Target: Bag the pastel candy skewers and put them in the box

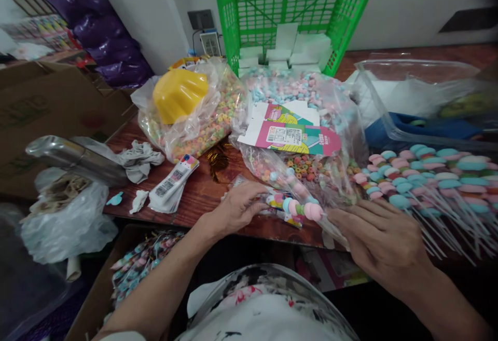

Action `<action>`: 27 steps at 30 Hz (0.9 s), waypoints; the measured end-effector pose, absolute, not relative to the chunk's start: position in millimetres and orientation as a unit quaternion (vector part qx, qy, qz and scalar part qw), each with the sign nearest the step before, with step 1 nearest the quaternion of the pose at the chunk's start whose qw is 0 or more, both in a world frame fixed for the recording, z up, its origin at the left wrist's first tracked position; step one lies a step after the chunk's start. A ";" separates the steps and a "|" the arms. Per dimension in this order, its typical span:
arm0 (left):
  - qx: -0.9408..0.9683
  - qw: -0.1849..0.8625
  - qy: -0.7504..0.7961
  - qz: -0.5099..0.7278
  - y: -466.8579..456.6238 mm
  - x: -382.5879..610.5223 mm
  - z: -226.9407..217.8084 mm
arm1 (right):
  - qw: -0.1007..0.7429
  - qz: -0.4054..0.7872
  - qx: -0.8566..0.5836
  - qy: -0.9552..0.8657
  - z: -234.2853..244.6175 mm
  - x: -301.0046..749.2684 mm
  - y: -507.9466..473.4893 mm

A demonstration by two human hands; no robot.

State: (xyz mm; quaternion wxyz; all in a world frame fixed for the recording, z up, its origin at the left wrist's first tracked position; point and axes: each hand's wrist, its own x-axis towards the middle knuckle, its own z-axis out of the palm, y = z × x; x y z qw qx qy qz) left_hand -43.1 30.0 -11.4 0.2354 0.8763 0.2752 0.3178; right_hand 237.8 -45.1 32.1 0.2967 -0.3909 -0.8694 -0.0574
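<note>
My left hand (243, 203) pinches a small printed plastic wrapper (275, 201) near the table's front edge. A candy skewer (301, 209) of pink, blue and green pieces points left, its tip at or inside the wrapper; I cannot tell how deep. My right hand (383, 234) is closed around the skewer's white stick end. Just behind, a second row of pink and blue candies (299, 189) runs towards the same hand; its stick is partly hidden. To the right lies a pile of finished-looking candy skewers (431, 172), sticks towards me.
Bags of ring candies (204, 138) and pink-blue candies (272, 89) stand behind, with a yellow bowl (179, 94), flattened printed boxes (298, 136) and a green basket (350, 14). Left are a stack of wrappers (173, 182) and a steel flask (78, 159). A carton (93, 304) holds skewers below.
</note>
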 end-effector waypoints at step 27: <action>0.699 0.652 0.272 0.111 -16.8 37.4 12.0 | 0.030 0.001 -0.390 -0.920 88.9 261.2 -44.1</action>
